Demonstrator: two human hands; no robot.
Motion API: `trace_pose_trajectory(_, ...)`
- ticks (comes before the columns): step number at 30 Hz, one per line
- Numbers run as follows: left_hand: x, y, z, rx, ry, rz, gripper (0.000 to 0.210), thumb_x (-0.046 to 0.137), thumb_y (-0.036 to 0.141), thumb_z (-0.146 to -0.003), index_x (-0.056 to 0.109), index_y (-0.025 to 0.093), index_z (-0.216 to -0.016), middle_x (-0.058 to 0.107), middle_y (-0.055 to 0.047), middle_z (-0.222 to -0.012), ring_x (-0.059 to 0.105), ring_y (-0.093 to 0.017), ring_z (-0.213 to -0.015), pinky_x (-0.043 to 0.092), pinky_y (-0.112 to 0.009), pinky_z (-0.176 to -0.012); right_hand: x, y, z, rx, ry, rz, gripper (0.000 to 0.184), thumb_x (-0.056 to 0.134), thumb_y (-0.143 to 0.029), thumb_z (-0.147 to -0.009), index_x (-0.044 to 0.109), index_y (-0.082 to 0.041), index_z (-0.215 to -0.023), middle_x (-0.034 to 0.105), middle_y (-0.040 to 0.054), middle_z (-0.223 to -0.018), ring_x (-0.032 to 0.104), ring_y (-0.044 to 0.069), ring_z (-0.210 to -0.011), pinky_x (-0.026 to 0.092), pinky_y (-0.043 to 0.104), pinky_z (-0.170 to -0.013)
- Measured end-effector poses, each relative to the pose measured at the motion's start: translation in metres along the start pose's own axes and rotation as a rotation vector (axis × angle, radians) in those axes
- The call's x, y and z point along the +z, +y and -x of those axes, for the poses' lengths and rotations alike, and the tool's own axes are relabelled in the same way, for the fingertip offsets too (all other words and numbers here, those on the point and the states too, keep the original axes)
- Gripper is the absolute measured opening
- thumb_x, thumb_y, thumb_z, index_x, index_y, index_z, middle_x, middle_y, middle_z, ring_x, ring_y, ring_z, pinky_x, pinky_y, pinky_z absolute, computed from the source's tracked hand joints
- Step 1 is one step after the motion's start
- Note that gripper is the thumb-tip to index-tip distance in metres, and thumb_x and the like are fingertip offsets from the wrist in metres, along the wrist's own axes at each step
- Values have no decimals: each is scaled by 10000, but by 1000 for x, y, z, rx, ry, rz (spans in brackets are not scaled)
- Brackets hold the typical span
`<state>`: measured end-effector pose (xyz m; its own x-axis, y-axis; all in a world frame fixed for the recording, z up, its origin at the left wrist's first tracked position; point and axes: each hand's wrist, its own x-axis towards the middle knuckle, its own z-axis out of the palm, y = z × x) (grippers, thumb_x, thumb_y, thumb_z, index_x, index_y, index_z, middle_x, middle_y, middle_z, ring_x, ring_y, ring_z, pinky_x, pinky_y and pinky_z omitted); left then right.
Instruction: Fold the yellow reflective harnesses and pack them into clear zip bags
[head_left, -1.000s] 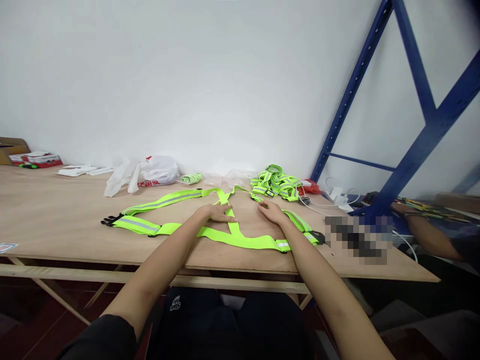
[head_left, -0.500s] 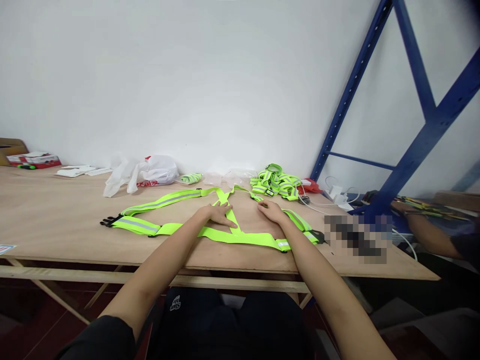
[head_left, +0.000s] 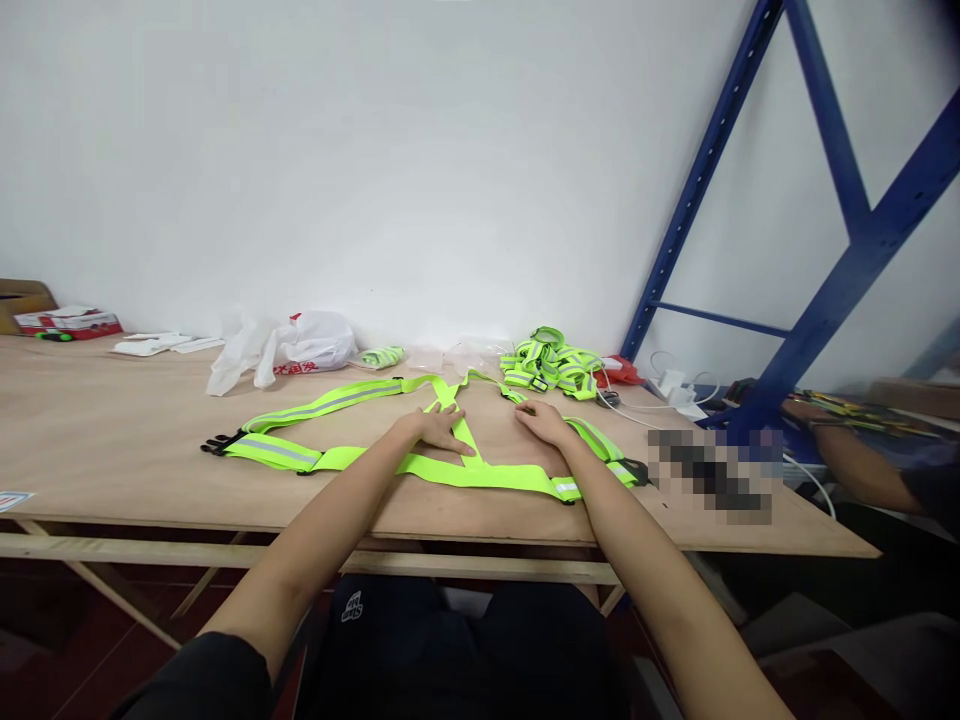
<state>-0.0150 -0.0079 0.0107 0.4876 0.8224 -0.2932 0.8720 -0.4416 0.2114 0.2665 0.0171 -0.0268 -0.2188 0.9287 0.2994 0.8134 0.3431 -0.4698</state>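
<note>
In the head view, the yellow-green strap harness (head_left: 480, 477) lies spread across the middle of the tabletop (head_left: 150, 430), just in front of me. My hands are apart from each other: my left hand (head_left: 439, 428) rests over the middle strap, fingers spread, gripping nothing that I can see; my right hand (head_left: 544, 424) is curled beside the far right strap, and I can't tell whether its fingertips pinch it.

I'd judge the webbing light, soft and floppy, not fragile, sliding easily on the wood. The stiffer spots for a hold look to be the crossing patch (head_left: 448, 394) and the black left buckle (head_left: 219, 444).

My right forearm covers part of the right side, and the right buckle (head_left: 637, 470) is hard to make out. Just right of it, a pixelated patch (head_left: 709, 472) hides whatever lies there. The far pile of straps (head_left: 551, 362) is too tangled to count.
</note>
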Motion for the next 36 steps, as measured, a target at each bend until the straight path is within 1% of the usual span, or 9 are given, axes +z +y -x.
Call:
trace_pose_trajectory(8,2,-2,-2,4,-16,-62,1218,448,936,-657,69,280,-1610,-32,-62,-1668,-12,-412,-1524,73,-676,-1173,-3,-5,2,-16,18,1,236,567,-199,-887,750,-156,-1030,755,104,-1120,691,257,-1019,511,352,-937)
trace_pose_trajectory(11,8,2,-9,-15,25,-77,1153,400,924,-702,83,288,-1609,-15,-65,-1669,-6,-414,-1523,74,-685,-1165,-14,-21,1,-29,60,4,266,560,-200,-891,732,-154,-1088,735,116,-1173,670,268,-1097,489,394,-995)
trace_pose_trajectory(14,15,10,-18,-47,80,-76,1063,314,895,-768,104,279,-1609,5,-67,-1671,17,-421,-1521,73,-699,-1154,-25,-50,6,-89,103,-2,320,541,-252,-921,689,-163,-1191,681,117,-1284,605,261,-1224,427,410,-1081)
trace_pose_trajectory(19,27,20,-31,-82,178,-53,933,150,822,-859,121,267,-1608,51,-78,-1676,26,-417,-1521,57,-713,-1141,-26,-107,55,-327,67,37,414,521,-368,-954,606,-198,-1322,630,112,-1364,566,257,-1274,415,433,-1103)
trace_pose_trajectory(22,31,20,-37,-90,226,-46,868,132,784,-888,169,285,-1597,108,-82,-1674,48,-410,-1522,71,-702,-1144,-16,-120,96,-386,35,182,454,510,-422,-965,575,-207,-1360,586,121,-1419,509,286,-1338,365,498,-1139)
trace_pose_trajectory(26,32,18,-40,-90,253,-33,783,133,730,-924,212,310,-1579,142,-73,-1671,74,-403,-1519,81,-707,-1138,-11,-99,131,-210,77,309,494,510,-498,-948,593,-205,-1337,570,152,-1431,481,362,-1358,294,624,-1146)
trace_pose_trajectory(29,32,16,-39,-86,258,-18,696,110,645,-969,227,313,-1570,142,-64,-1672,95,-390,-1519,87,-705,-1136,-17,-72,144,-96,101,189,575,420,-550,-971,525,-194,-1410,512,150,-1489,446,330,-1398,342,563,-1152)
trace_pose_trajectory(32,32,17,-36,-80,270,1,673,140,627,-980,265,301,-1555,165,-79,-1667,112,-397,-1514,94,-710,-1131,-25,-51,156,-13,48,107,661,354,-591,-979,433,-178,-1489,450,147,-1540,424,304,-1420,381,507,-1149)
trace_pose_trajectory(36,23,23,-27,-45,313,34,644,190,593,-992,311,268,-1534,227,-117,-1646,165,-394,-1503,100,-724,-1122,-29,-41,168,32,-79,213,733,341,-665,-952,437,-184,-1497,403,133,-1567,358,320,-1457,308,538,-1182)
